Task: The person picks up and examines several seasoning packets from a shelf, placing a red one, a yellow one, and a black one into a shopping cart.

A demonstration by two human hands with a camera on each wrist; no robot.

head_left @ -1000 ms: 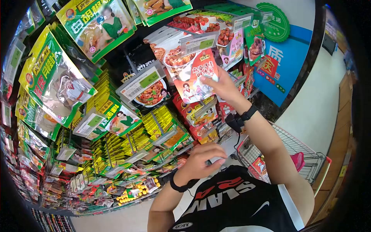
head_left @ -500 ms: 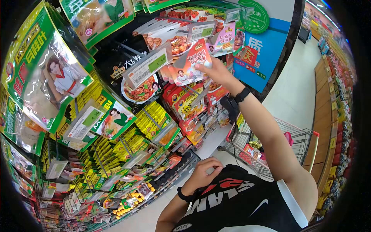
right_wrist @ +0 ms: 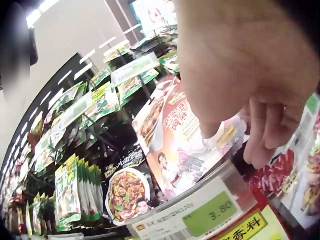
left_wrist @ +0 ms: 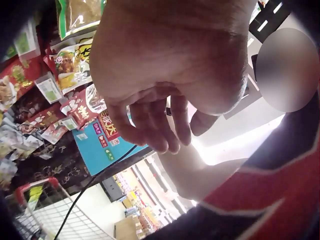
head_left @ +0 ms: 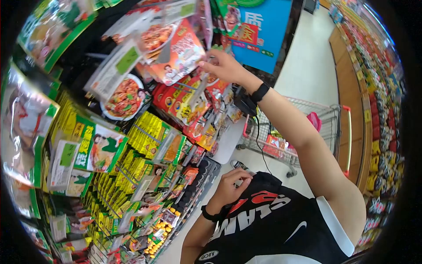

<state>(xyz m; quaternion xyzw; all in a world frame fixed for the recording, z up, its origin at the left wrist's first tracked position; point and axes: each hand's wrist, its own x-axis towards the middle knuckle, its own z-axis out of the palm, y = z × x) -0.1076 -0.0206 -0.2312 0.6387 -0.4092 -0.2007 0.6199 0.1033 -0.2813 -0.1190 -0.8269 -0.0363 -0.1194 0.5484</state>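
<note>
my right fingers (head_left: 208, 61) are clamped on the lower right edge of a red and white packet (head_left: 178, 50), the thumb on its printed front; in the right wrist view the other fingers curve past that edge. my left hand (head_left: 233, 187) hangs in front of my black shirt (head_left: 259, 220), its fingers loosely curled and close together, holding nothing.

compared with the earlier frames, my thumb sits nearer the packet's edge, my left fingers have curled in more, and a shoe (head_left: 239, 166) now shows on the floor beyond my left hand. the packet is still up on the hanging rack, among others like it.

its front faces me, the end with the printed people pointing down and a little right. its long axis seems to slant from upper left to lower right, though the top is blurred and partly behind a price tag (head_left: 176, 11).

a black packet with a dish picture (head_left: 123, 99) hangs lower left of it, red and yellow packets (head_left: 182, 103) just below. the wire shopping cart (head_left: 327, 132) stands by my right forearm, with a red packet (head_left: 274, 145) and a pink item (head_left: 313, 121) in it.
</note>
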